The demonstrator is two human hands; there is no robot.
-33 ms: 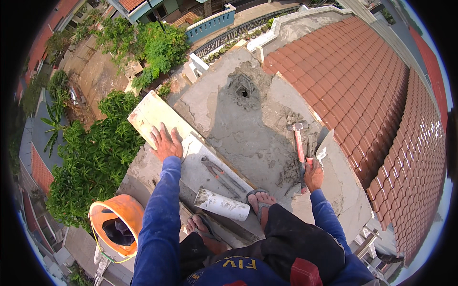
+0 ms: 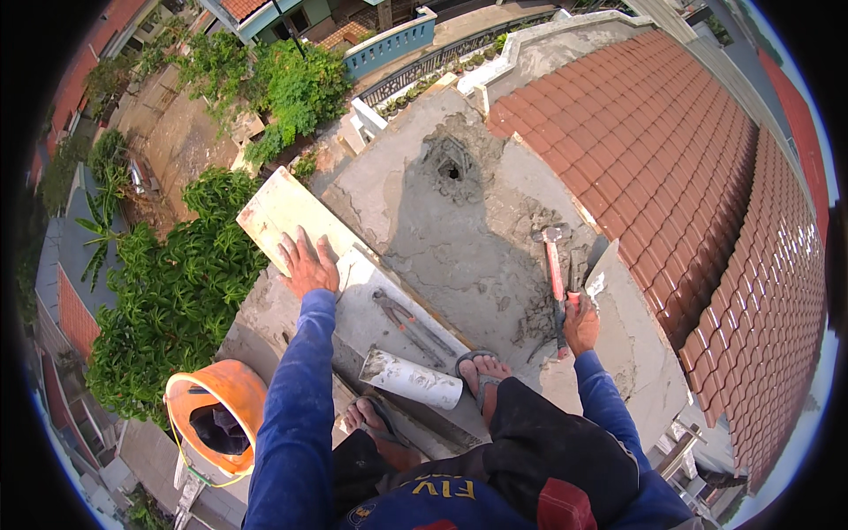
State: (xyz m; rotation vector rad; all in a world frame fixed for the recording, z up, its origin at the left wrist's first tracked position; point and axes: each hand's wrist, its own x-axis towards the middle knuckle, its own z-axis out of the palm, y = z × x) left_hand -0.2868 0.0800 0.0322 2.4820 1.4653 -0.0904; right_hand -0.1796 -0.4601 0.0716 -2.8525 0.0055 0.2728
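While the right hand (image 2: 580, 325) curls its fingers around the red handle of a trowel (image 2: 574, 298), the left hand (image 2: 309, 267) rests palm down with its fingers spread on a pale wooden board (image 2: 281, 210). The trowel's blade points away from the person and lies at the roof side of the grey mortar (image 2: 459, 256); whether it presses into the mortar or just hovers above it cannot be told. Just to the left of the trowel, and nearly parallel to it, lies a hammer (image 2: 555, 269) with a red handle, its head at the far end.

Between the two hands, nearer the left one, a pair of pincers (image 2: 408, 327) lies on a whitish, cement-stained surface, the handles toward the person's right foot (image 2: 484, 375). A short white pipe (image 2: 411, 380), smeared with cement, lies crosswise between the pincers and the person. Both feet wear sandals, the left foot (image 2: 375, 420) set lower and beside the pipe.

Beyond the hands, the mortar spreads to a raised, rough patch with a small dark hole (image 2: 452, 170). To the right slopes a reddish-brown tiled roof (image 2: 636, 168). At the lower left stands an orange bucket (image 2: 181, 397) with dark contents, near leafy green branches (image 2: 168, 300).
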